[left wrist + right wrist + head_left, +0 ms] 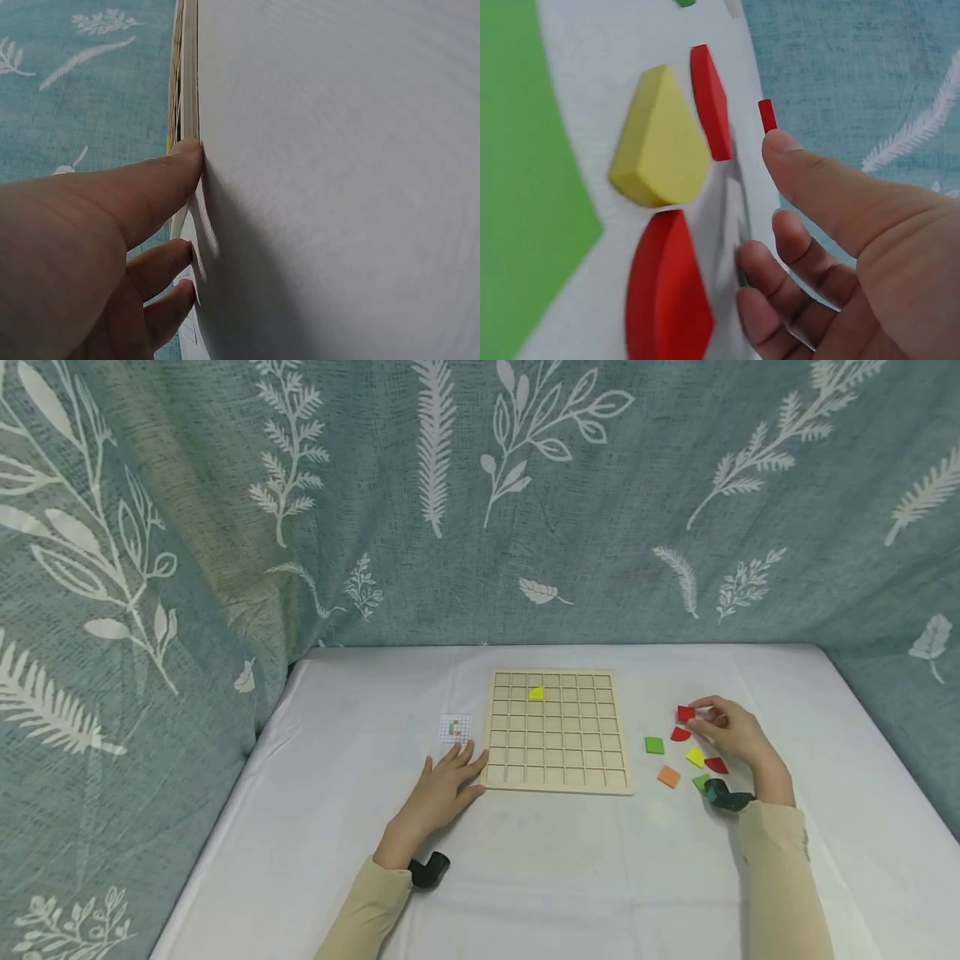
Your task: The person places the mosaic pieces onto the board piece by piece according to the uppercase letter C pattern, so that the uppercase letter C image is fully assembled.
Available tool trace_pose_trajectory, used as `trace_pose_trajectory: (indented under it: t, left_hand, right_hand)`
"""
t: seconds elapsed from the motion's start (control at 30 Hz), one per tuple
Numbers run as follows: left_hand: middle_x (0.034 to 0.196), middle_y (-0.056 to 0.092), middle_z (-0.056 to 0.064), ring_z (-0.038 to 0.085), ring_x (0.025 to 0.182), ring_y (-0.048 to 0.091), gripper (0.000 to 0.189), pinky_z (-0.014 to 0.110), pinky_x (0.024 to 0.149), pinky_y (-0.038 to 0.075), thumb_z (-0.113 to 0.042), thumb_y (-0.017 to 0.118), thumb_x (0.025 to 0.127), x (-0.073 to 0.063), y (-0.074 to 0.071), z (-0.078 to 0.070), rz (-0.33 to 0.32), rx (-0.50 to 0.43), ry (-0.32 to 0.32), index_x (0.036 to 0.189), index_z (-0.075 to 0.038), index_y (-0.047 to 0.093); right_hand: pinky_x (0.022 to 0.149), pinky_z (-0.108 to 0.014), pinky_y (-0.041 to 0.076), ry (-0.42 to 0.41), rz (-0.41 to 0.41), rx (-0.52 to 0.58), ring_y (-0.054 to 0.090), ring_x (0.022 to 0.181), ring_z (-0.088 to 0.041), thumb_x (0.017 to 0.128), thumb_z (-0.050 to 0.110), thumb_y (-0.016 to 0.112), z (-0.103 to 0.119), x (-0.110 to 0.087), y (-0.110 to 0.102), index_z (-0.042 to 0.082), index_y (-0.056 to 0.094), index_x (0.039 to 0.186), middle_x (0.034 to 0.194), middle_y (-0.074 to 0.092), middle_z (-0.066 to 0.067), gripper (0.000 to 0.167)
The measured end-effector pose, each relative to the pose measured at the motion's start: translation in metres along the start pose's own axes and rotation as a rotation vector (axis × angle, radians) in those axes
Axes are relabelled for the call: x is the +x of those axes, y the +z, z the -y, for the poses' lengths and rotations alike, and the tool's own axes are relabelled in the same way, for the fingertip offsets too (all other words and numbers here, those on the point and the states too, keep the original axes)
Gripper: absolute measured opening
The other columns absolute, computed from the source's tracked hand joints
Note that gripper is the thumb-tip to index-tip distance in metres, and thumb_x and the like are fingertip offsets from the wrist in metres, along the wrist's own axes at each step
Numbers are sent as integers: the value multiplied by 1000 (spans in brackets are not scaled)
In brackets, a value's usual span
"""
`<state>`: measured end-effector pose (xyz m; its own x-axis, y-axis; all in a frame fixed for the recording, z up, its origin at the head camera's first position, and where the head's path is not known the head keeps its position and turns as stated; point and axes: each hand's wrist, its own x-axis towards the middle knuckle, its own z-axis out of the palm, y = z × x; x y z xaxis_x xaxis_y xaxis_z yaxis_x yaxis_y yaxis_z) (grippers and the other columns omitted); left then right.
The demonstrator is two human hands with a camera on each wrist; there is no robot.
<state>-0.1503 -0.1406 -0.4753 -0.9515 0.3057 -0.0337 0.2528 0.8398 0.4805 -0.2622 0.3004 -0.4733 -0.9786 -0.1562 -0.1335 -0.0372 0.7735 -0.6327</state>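
A wooden grid board (555, 743) lies on the table with one yellow quarter-round tile (536, 694) in an upper cell. My left hand (442, 793) rests at the board's lower left corner, fingers spread, the thumb (184, 154) against its side edge in the left wrist view. My right hand (731, 731) pinches a red square tile (686, 713) between thumb and fingers, to the right of the board. Just below it lies a red quarter-round tile (680, 734). Close by are a yellow tile (664, 142) and another red quarter-round tile (671, 292).
A small printed pattern card (455, 729) lies left of the board. Right of the board are a green square tile (655, 745), an orange tile (669, 777) and a second green tile (701, 782) beside the right wrist camera. A patterned curtain (555, 527) hangs behind the white-covered table.
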Motion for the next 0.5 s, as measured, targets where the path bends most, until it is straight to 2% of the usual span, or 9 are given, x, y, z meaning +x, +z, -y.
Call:
trace_pose_trajectory:
  t: [0.13,0.27,0.5]
  left_hand:
    - [148,31,14,36,139,22,52,69,103,12,-30,56,91,1,0,0,0,5,-8,139,-14,44]
    - [148,31,14,35,139,22,52,69,103,12,-30,56,92,1,0,0,0,3,-10,139,-14,44]
    - [148,31,14,35,139,22,52,68,104,12,-30,56,91,0,1,1,0,-3,-8,139,-14,43]
  right_hand:
    - [63,-27,41,-24,-17,-3,49,85,-27,92,32,58,7,1,-2,3,51,123,98,52,-16,43]
    - [64,-29,42,-69,-46,16,50,86,-28,91,28,59,17,2,-1,3,52,122,95,49,-14,40]
    - [61,-29,44,-106,-80,44,50,85,-26,89,27,62,32,4,10,6,54,120,92,48,-9,38]
